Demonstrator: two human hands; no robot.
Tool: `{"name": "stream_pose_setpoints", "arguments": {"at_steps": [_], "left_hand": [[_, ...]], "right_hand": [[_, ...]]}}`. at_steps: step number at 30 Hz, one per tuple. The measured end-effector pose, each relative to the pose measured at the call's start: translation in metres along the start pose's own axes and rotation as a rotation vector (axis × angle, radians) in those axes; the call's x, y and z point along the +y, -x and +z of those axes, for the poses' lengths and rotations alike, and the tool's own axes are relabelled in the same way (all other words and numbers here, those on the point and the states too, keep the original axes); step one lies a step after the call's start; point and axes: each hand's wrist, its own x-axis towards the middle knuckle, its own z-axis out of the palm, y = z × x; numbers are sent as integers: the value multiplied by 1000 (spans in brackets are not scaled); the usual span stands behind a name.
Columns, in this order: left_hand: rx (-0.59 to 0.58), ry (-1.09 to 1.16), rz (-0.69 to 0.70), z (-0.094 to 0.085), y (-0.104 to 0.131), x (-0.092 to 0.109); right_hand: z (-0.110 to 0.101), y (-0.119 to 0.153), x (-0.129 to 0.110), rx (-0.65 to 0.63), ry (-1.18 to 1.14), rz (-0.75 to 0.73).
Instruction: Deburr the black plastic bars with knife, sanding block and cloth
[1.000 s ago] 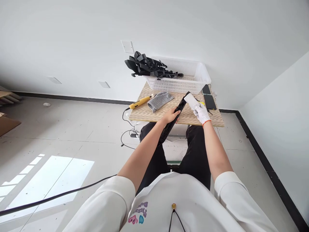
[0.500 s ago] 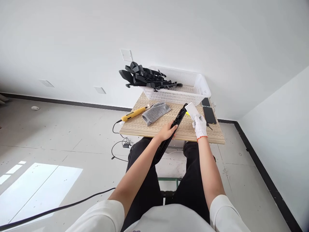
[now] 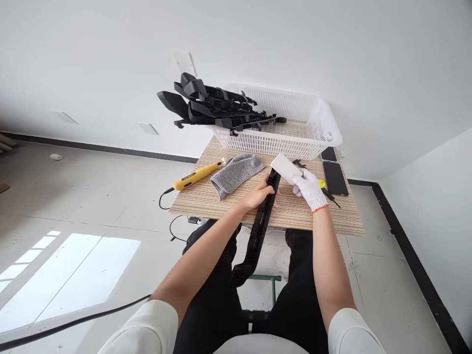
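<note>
Bare fingers of my left hand (image 3: pixel 262 192) wrap round the upper part of a long black plastic part (image 3: pixel 257 235), which slants down over my lap. My right hand (image 3: pixel 309 189), in a white knit glove with an orange cuff, grips a flat white block (image 3: pixel 285 167). The block's left corner is at the top end of the black part; whether they touch is hard to tell. A grey folded cloth (image 3: pixel 236 173) lies left of my hands on the wooden table (image 3: pixel 206 201).
Behind, a white basket (image 3: pixel 283 144) holds several black parts (image 3: pixel 217 105) jutting out leftward. A yellow corded tool (image 3: pixel 196 177) rests at the left. Two phones (image 3: pixel 335 178) (image 3: pixel 328 154) and a black-handled tool (image 3: pixel 330 196) lie at the right.
The view has moved closer to the table. The black part is now steeper, with its curved lower end showing, and my left hand is nearer its top. The white block has tilted and moved to that end.
</note>
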Motion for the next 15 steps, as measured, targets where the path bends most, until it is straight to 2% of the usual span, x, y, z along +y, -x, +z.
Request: {"name": "stream_pose_setpoints", "arguments": {"at_steps": [3,4,7,8,11,12,15], "left_hand": [[48,-25,26,3,-1,-5],[52,-58,31,4,0,-6],[42,-158,22,5,4,-9],[49,-176,17,5,5,-9],[97,-207,17,4,6,-11],[106,-209,20,4,6,-12],[103,-207,42,4,6,-13]], "right_hand": [[-1,1,4,164,4,-75],[-2,3,5,150,-19,-73],[-2,11,6,-34,14,-17],[-2,13,5,-34,46,-10],[3,15,4,192,30,-65],[5,15,4,216,-9,-58],[12,13,8,-1,-41,46]]}}
